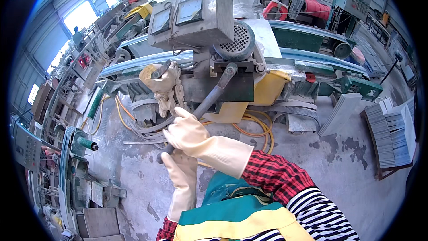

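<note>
A long grey metal lever [209, 101] slants from a bolted pivot on the machine down toward me. My right hand [186, 135], in a cream rubber glove, is closed round the lever near its lower end; the index finger points up along it. Just below, my left hand [179, 167], gloved alike, grips the lever's end, its thumb against the tip. Part of the left fingers is hidden behind the lever and the right hand. Beyond the lever stands a dusty control box [207, 31] with two meter windows, beside a motor with a round grille [235, 40].
Crumpled cream gloves [161, 82] hang on the machine's left side. Yellow hoses [267, 127] and grey cables lie on the floor beneath it. Rails [307, 56] run across behind. At the right stands a rack of stacked slabs [392, 129]; another machine [78, 151] is at the left.
</note>
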### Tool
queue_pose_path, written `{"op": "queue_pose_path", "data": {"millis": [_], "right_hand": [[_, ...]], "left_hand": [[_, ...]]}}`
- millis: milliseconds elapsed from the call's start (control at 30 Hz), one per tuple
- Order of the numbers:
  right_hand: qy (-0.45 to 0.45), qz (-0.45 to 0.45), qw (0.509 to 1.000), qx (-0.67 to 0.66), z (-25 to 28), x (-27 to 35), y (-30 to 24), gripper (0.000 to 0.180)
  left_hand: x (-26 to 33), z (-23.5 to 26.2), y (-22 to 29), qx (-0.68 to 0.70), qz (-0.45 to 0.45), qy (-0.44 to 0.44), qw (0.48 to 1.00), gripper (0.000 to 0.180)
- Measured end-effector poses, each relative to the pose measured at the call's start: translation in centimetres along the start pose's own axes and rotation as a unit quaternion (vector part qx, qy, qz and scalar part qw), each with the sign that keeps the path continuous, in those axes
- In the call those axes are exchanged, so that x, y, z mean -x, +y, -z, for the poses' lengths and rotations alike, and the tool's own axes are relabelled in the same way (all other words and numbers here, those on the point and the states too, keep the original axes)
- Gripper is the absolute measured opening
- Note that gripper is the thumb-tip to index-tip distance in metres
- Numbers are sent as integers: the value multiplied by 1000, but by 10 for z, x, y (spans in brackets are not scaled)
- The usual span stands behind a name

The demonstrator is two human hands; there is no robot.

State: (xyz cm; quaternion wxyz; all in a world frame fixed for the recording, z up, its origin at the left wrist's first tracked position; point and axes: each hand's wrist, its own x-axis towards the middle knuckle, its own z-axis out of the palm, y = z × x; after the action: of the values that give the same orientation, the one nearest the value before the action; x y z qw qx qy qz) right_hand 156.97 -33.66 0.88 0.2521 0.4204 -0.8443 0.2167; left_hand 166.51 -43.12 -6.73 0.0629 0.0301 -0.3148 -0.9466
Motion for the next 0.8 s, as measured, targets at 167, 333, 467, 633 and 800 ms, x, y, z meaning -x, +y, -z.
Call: {"op": "queue_pose_path", "data": {"millis": [167, 333, 467, 633, 800], "right_hand": [[-92, -10, 995, 34, 8, -34, -4, 13], [-64, 66, 990, 107, 29, -37, 16, 16], [128, 86, 987, 53, 89, -26, 28, 29], [154, -47, 984, 78, 118, 51, 42, 36], [95, -235, 965, 72, 133, 127, 30, 33]], "left_hand": [[-41, -2, 22, -34, -98, 1, 995, 73], [-74, -14, 36, -33, -144, 70, 987, 67], [-100, -57, 80, -22, -213, -22, 977, 54], [-152, -112, 110, 28, -181, 6, 983, 43], [-199, -125, 127, 72, -146, -60, 985, 36]]}}
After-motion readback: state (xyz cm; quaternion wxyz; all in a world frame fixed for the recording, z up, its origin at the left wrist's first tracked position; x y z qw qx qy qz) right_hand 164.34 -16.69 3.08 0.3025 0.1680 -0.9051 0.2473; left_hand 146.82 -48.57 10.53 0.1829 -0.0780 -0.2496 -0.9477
